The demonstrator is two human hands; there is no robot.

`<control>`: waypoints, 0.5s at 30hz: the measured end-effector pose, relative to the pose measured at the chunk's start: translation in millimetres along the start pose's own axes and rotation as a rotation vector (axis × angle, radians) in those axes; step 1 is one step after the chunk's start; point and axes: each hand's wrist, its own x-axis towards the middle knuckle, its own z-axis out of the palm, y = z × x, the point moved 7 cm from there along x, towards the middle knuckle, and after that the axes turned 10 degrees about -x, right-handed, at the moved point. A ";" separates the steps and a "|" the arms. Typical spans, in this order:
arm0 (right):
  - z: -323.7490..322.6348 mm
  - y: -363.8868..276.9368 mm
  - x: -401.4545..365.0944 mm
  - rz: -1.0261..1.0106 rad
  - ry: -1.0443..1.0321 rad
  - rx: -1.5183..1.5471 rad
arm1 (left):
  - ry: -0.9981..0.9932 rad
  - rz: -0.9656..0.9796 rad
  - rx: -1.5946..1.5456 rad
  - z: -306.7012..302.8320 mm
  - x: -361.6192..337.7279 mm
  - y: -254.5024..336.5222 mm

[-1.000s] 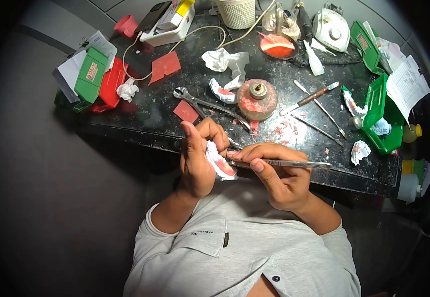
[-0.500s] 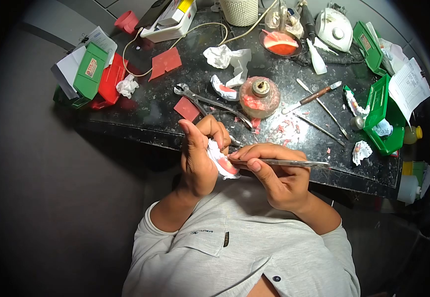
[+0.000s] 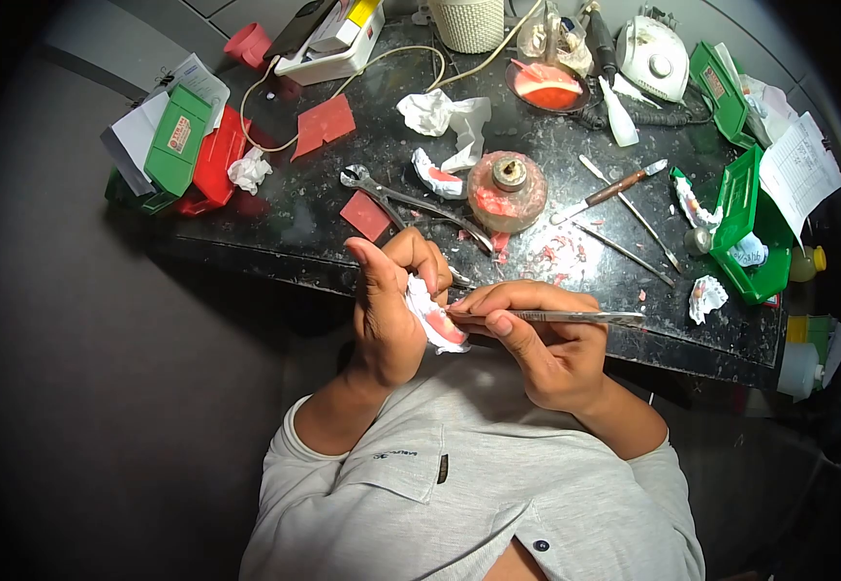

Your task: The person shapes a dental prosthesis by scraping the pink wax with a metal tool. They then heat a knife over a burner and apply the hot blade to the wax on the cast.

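Observation:
A white plaster dental model (image 3: 424,308) with pink wax on it is held by my left hand (image 3: 389,315), whose thumb points up. My right hand (image 3: 553,347) grips a slim metal tool (image 3: 576,317) that lies nearly level, its left end at the wax on the model. Just beyond my hands, on the black table, are long-handled pliers (image 3: 411,201), a square of red wax (image 3: 365,215) and a round glass burner (image 3: 507,194) with pinkish stains. A second white model with pink wax (image 3: 438,174) lies left of the burner.
A brown-handled knife (image 3: 624,185) and thin metal tools lie right of the burner among wax crumbs. Green boxes (image 3: 755,232) stand at the right, with a green and a red box (image 3: 215,165) at the left. A respirator mask (image 3: 653,60) and a wax dish (image 3: 548,87) are at the back.
The model has tilted very slightly in my left hand, and the tool's right end sits a touch higher. Nothing on the table has moved.

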 end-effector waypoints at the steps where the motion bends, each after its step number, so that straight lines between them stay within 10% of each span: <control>1: -0.2 0.3 -0.1 0.005 -0.001 -0.014 | -0.001 0.000 0.000 -0.1 -0.1 0.1; 15: -1.2 -0.2 2.1 0.010 -0.026 0.012 | 0.020 -0.015 -0.029 1.3 -0.1 0.2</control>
